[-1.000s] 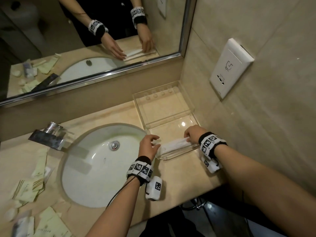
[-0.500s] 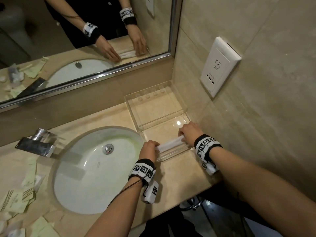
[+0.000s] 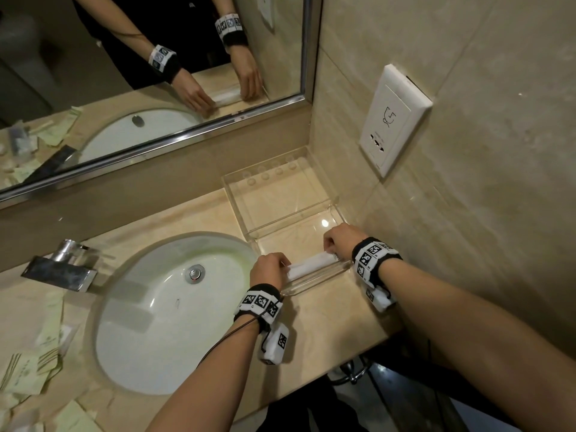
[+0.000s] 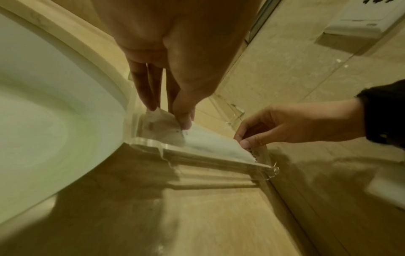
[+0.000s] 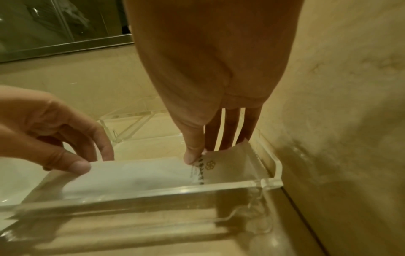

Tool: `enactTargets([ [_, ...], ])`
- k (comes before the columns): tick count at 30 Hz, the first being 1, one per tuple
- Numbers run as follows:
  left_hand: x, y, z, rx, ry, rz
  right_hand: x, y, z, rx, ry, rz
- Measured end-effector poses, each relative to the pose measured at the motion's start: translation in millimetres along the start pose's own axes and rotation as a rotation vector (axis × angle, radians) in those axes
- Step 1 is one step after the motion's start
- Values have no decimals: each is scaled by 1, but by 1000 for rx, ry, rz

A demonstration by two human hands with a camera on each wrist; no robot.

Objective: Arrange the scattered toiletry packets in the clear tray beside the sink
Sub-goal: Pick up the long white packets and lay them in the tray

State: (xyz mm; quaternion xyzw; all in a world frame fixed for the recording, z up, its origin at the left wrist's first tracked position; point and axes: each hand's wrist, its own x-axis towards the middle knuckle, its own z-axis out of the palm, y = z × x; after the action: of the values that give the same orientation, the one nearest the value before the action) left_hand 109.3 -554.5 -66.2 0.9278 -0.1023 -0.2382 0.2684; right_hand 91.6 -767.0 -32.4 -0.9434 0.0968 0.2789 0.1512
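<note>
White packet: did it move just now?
No. The white packet lies in the same front section of the clear tray, along its front wall, left hand and right hand pinching its ends.

We see the sink set into the surface, with the tap behind it to the left and the mirror along the wall behind. To the right of the sink, in the corner against the side wall, stands the tray. A packet lies in its front compartment, along the front wall, with our left hand at its left end and our right hand at its right end. More packets lie scattered on the surface left of the sink. A wall socket sits on the side wall above the tray.
</note>
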Motion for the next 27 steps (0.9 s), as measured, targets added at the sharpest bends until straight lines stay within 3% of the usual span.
enactTargets([
  [19, 9, -11, 0, 24, -62, 65, -4, 2, 5, 24, 47, 10],
  [24, 5, -15, -7, -13, 2, 91, -7, -1, 0, 115, 77, 30],
  [27, -6, -18, -22, -83, 86, 90, -11, -11, -3, 252, 201, 2],
])
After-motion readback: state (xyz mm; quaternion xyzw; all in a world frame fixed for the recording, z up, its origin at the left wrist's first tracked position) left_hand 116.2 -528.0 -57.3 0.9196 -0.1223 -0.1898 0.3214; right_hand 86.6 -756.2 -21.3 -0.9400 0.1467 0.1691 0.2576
